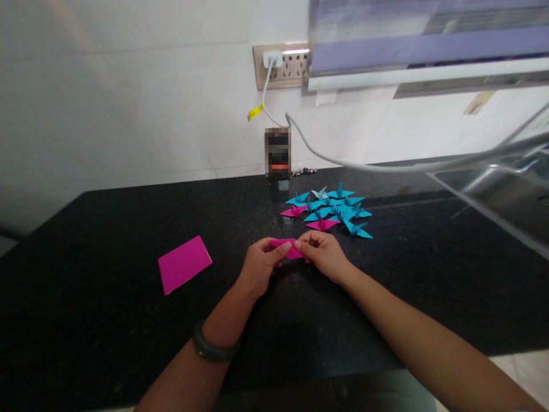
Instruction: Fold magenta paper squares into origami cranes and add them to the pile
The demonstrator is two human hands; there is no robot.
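Observation:
A small folded piece of pink origami paper (294, 252) is pinched between my two hands, just above the dark counter. My left hand (261, 263) grips its left end, thumb on top and fingers behind. On the other end, my right hand (323, 253) closes thumb and fingertips. Beyond my hands lies a group of folded paper cranes: several blue cranes (338, 212), a pale crane (319, 194) and two pink cranes, one at the left (294, 212) and one in front (322, 224). To the left rests a stack of square pink paper (185, 264).
The black stone counter (107, 337) meets a white tiled wall. A pixelated upright item (278, 153) leans there beneath a socket panel (294, 66). A white cable (326, 155) runs from the plug toward the right, above the counter. A metal sink (506, 200) is at the right.

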